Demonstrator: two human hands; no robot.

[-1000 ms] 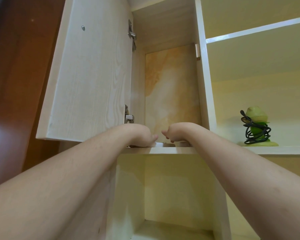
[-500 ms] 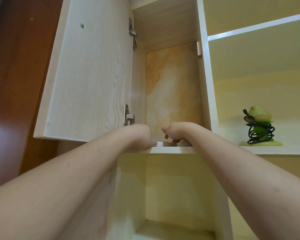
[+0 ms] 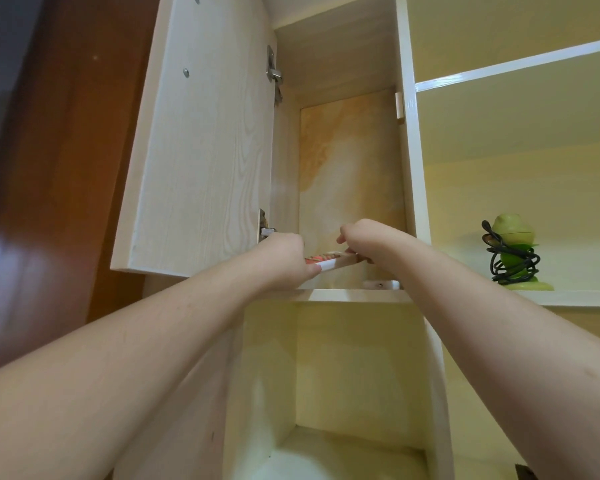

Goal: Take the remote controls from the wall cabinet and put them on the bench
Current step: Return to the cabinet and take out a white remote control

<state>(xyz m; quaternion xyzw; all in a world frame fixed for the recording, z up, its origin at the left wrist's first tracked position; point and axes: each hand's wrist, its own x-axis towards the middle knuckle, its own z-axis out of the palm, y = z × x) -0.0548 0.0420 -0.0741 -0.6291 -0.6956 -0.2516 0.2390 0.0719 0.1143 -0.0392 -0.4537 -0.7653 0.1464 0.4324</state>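
Two hands are up inside the open wall cabinet [image 3: 340, 161], roughly mid-frame. Between them is a remote control [image 3: 329, 262], white-edged with reddish buttons on top, tilted so the right end sits higher, and lifted clear of the shelf [image 3: 354, 295]. The left hand [image 3: 284, 258] has its fingers curled round the remote's left end, thumb tip showing at the white edge. The right hand [image 3: 364, 239] is bent over the right end of it and seems to be pinching it from above, though the fingertips are hidden behind the knuckles, so the exact grip isn't clear.

Just below the right wrist, a second remote [image 3: 381, 284], pale and lying flat, rests on the shelf near the front edge, not touched by either hand.

The cabinet door [image 3: 201, 140] is swung open to the left, pale wood grain with metal hinges [image 3: 273, 74] along its inner edge. Back panel of the cabinet has a yellowish, blotchy look. Under the shelf there's another open compartment, cream-coloured. On the right of the frame are open shelves, and on one of them stands a green frog-like figure [image 3: 515, 233] with a black cable [image 3: 510, 261] wrapped round it. Far left of the frame is dark reddish-brown wood [image 3: 49, 168], shiny.
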